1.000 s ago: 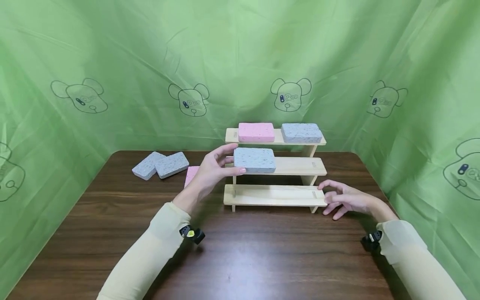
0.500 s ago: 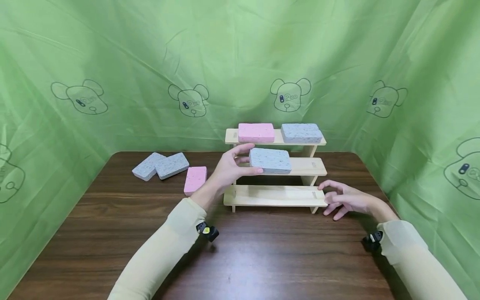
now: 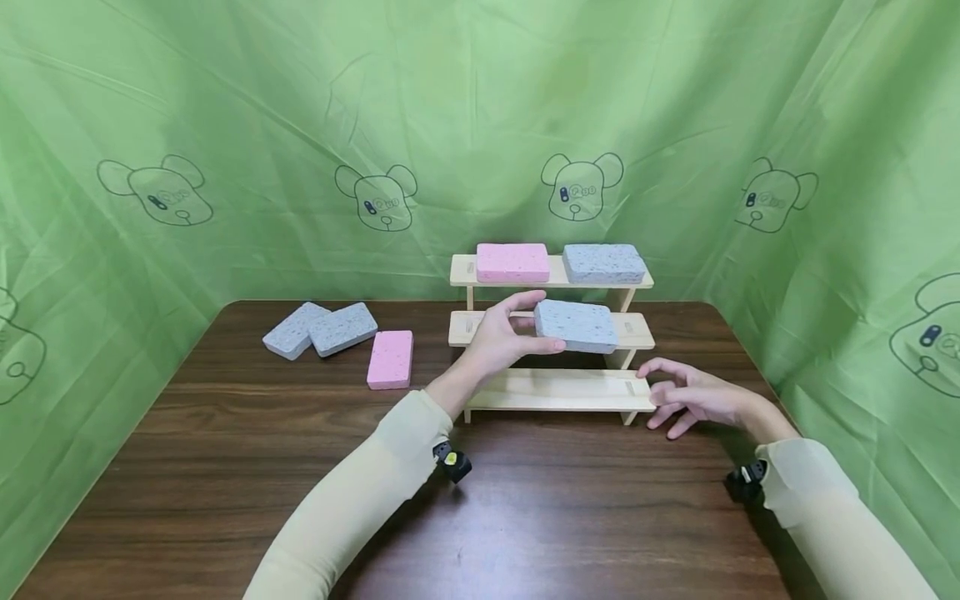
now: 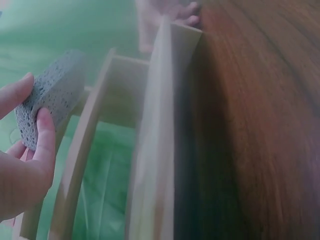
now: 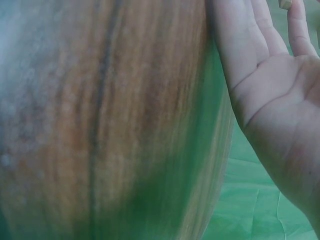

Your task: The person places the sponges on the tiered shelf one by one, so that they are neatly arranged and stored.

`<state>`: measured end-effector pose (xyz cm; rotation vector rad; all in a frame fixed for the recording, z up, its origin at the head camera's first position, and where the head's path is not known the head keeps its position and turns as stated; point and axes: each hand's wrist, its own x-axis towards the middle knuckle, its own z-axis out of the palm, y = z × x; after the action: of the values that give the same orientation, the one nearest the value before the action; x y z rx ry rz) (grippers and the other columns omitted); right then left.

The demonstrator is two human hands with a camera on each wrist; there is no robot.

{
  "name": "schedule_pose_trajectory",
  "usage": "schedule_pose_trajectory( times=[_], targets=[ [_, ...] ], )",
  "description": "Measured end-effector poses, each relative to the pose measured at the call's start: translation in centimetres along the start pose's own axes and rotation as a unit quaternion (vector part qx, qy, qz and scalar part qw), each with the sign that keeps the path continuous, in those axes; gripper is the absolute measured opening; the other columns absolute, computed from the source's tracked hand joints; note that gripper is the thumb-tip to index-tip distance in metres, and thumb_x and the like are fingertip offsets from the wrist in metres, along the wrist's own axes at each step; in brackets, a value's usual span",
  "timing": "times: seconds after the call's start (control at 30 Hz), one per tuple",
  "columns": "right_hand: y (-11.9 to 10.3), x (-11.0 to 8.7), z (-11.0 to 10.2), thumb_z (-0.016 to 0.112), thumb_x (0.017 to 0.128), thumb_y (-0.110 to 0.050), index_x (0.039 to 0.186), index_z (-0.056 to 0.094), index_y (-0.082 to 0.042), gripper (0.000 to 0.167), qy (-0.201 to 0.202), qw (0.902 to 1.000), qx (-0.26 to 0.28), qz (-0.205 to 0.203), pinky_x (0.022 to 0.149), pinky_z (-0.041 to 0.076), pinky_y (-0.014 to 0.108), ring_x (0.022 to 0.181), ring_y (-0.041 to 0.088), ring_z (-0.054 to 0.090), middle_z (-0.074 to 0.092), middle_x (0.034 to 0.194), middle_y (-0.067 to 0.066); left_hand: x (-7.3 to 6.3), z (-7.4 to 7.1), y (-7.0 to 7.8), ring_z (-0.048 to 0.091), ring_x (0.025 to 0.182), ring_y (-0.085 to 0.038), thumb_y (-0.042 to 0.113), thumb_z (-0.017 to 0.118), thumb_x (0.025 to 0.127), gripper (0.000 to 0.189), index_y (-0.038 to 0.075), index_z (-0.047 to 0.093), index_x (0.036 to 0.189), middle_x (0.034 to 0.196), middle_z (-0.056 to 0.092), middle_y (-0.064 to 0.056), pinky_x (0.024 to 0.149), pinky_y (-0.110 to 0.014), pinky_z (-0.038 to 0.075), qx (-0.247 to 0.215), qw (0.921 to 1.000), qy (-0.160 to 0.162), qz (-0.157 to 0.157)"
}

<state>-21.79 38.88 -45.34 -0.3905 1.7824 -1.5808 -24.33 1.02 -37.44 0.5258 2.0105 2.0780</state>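
My left hand (image 3: 498, 337) grips a blue speckled sponge (image 3: 576, 325) by its left end, thumb in front and fingers behind. The sponge is slightly tilted at the middle tier of a three-tier wooden stand (image 3: 555, 390). In the left wrist view the sponge (image 4: 52, 92) appears above the shelf boards, with fingers on both faces. On the top tier lie a pink sponge (image 3: 513, 263) and another blue sponge (image 3: 604, 264). My right hand (image 3: 697, 400) touches the right end of the lowest tier with loosely bent fingers; the right wrist view shows its palm (image 5: 280, 95).
Left of the stand, a pink sponge (image 3: 390, 360) lies flat on the brown wooden table (image 3: 225, 467). Beyond it are two blue sponges, one (image 3: 343, 329) overlapping the other (image 3: 294, 331). A green curtain (image 3: 480, 108) surrounds the table at the back and sides.
My left hand has carried the blue sponge rightward along the middle tier, and the sponge now tilts slightly. The pink sponge on the table has come fully into view. My right hand stays put.
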Motion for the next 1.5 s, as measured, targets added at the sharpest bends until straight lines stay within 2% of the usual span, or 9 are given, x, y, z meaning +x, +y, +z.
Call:
schedule_pose_trajectory(
  times=[0.33,0.7,0.83,1.1,1.3,1.5],
  targets=[
    [0.0,0.1,-0.1,0.048,0.104,0.0,0.136,0.038,-0.019,0.039,-0.002,1.0,0.006,-0.001,0.072,0.061,0.052,0.1,0.043,0.069,0.064,0.118,0.021,1.0,1.8,-1.0,0.068,0.102,-0.019,0.001,0.093,0.069,0.082,0.012,0.057,0.142,0.11,0.071,-0.007,0.084,-0.03,0.058,-0.007,0.9999,0.007,-0.002],
    [0.2,0.1,-0.4,0.046,0.105,0.0,0.137,0.037,-0.018,0.038,-0.009,0.9999,0.009,0.0,0.072,0.061,0.052,0.102,0.044,0.068,0.062,0.12,0.022,1.9,3.4,-1.1,0.067,0.101,-0.017,0.002,0.094,0.068,0.082,0.01,0.058,0.141,0.112,0.069,-0.002,0.084,-0.028,0.056,0.009,0.9997,0.021,0.005],
    [0.2,0.2,-0.4,0.047,0.105,0.0,0.137,0.037,-0.019,0.039,-0.007,0.9999,0.011,0.004,0.073,0.06,0.052,0.102,0.044,0.069,0.062,0.121,0.022,2.2,3.6,-0.8,0.067,0.101,-0.016,0.003,0.094,0.069,0.083,0.009,0.057,0.143,0.114,0.069,-0.003,0.084,-0.027,0.056,0.031,0.9993,0.017,-0.006],
    [0.0,0.1,-0.2,0.048,0.104,0.001,0.135,0.039,-0.021,0.039,-0.007,0.9999,0.011,0.004,0.073,0.061,0.052,0.101,0.042,0.069,0.063,0.121,0.022,3.1,3.4,-0.1,0.067,0.111,-0.022,0.001,0.093,0.069,0.086,0.0,0.051,0.145,0.136,0.062,-0.013,0.086,-0.022,0.055,0.1,0.9948,-0.004,-0.018],
    [0.0,0.0,-0.2,0.046,0.104,0.001,0.135,0.039,-0.022,0.039,-0.006,1.0,0.003,0.002,0.073,0.061,0.052,0.101,0.043,0.069,0.061,0.122,0.023,3.7,3.3,0.2,0.067,0.11,-0.02,0.004,0.094,0.069,0.083,0.0,0.055,0.142,0.13,0.065,-0.013,0.086,-0.02,0.054,0.152,0.9882,-0.01,-0.018],
    [-0.1,0.0,-0.1,0.044,0.105,0.001,0.137,0.039,-0.021,0.039,-0.016,0.9999,0.005,-0.005,0.073,0.061,0.052,0.102,0.043,0.068,0.062,0.122,0.022,3.9,3.2,0.3,0.066,0.107,-0.019,0.001,0.094,0.068,0.083,-0.002,0.055,0.141,0.127,0.066,-0.014,0.087,-0.02,0.053,0.15,0.9884,-0.011,-0.023]
  ],
)
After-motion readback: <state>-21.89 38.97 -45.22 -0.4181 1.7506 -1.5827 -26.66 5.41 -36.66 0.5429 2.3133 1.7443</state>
